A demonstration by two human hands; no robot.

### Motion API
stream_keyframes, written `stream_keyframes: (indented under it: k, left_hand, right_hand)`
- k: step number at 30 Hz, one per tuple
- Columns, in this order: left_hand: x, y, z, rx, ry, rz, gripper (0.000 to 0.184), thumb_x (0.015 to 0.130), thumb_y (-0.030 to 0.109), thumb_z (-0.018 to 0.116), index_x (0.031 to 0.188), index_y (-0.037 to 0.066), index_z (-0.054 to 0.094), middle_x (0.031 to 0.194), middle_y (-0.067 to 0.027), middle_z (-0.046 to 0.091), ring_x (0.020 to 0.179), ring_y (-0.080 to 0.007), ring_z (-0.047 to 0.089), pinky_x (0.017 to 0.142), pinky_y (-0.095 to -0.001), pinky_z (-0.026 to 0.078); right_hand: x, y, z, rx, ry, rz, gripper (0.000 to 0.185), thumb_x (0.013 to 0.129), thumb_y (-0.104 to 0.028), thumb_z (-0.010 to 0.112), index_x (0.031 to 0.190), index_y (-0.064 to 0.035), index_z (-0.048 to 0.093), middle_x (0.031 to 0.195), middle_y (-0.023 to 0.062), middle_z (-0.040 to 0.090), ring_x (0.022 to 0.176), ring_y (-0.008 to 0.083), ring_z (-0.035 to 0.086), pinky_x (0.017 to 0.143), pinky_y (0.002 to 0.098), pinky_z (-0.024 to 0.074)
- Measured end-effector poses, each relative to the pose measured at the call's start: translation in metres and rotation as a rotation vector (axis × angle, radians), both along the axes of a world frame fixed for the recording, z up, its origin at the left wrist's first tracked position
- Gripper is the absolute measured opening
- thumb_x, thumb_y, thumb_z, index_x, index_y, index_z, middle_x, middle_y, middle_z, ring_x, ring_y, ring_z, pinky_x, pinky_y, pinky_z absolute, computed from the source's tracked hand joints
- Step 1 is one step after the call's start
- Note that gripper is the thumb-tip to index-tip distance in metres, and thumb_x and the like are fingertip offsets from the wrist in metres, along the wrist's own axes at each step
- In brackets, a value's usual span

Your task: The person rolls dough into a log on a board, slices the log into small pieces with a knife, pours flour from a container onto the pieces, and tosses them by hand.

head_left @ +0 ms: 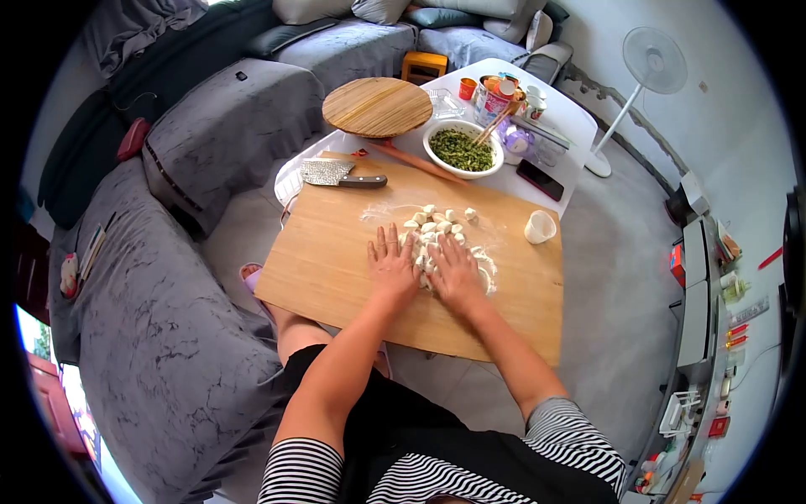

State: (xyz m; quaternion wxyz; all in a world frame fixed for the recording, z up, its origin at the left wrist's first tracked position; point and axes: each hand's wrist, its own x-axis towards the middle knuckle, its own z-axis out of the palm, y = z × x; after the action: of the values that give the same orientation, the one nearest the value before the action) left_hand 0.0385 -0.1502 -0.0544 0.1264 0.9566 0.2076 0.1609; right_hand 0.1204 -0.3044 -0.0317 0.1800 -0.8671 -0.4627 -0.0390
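Note:
Small white dough pieces [430, 225] lie in a heap on a floured wooden board [327, 244]. At the heap's left edge my left hand [393, 267] rests palm down with its fingers spread. My right hand [456, 273] lies flat over the lower part of the heap, fingers apart, and covers some pieces. Loose flour [487, 273] shows just right of it. A cleaver [332, 173] lies at the board's back left, and a rolling pin [420, 162] lies along its back edge. At the right stands a white cup [540, 227].
Behind the board, a white table [579, 126] bears a bowl of chopped green filling [462, 149] with chopsticks, a round wooden lid [378, 107], a phone [540, 180] and several containers. A grey-covered sofa [168, 336] runs along the left; a white fan [654, 60] stands at the back right.

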Motion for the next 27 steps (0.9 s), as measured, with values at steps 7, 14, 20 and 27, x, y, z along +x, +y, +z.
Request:
stream_keyframes:
  k: [7, 14, 20, 27]
  left_hand:
    - [0.007, -0.019, 0.0, -0.049, 0.033, -0.259, 0.062, 0.089, 0.04, 0.055, 0.145, 0.016, 0.046, 0.162, -0.0154, 0.019, 0.15, -0.04, 0.007, 0.118, -0.06, 0.01]
    - [-0.008, -0.035, 0.001, 0.018, 0.085, -0.433, 0.055, 0.084, 0.035, 0.061, 0.136, 0.018, 0.054, 0.161, -0.0124, 0.023, 0.15, -0.038, 0.008, 0.118, -0.06, 0.012]
    - [-0.002, -0.004, 0.003, -0.118, -0.117, -0.069, 0.065, 0.08, 0.028, 0.065, 0.14, 0.008, 0.048, 0.159, -0.02, 0.022, 0.148, -0.0404, 0.014, 0.116, -0.0594, 0.017]
    - [-0.003, -0.015, 0.005, -0.139, -0.032, -0.284, 0.068, 0.082, 0.03, 0.064, 0.142, 0.006, 0.045, 0.158, -0.0184, 0.026, 0.147, -0.0405, 0.018, 0.118, -0.0533, 0.018]
  right_hand:
    - [0.014, -0.055, -0.002, -0.125, -0.117, -0.09, 0.058, 0.098, -0.044, 0.048, 0.15, -0.0216, 0.037, 0.159, 0.0108, 0.027, 0.146, 0.0361, 0.022, 0.116, 0.0573, 0.0188]
    - [0.104, 0.012, -0.026, 0.172, 0.018, -0.13, 0.056, 0.096, -0.046, 0.051, 0.143, -0.0155, 0.048, 0.151, 0.0149, 0.04, 0.139, 0.0389, 0.034, 0.115, 0.0499, 0.0246]
    - [0.041, -0.008, -0.011, 0.219, 0.058, 0.188, 0.042, 0.09, -0.026, 0.062, 0.129, -0.0112, 0.059, 0.142, 0.0145, 0.05, 0.133, 0.0377, 0.043, 0.111, 0.0462, 0.0329]
    - [0.068, -0.002, 0.001, 0.308, 0.112, 0.067, 0.043, 0.089, -0.023, 0.062, 0.13, -0.0094, 0.057, 0.142, 0.0186, 0.048, 0.129, 0.0396, 0.046, 0.109, 0.0452, 0.0354]
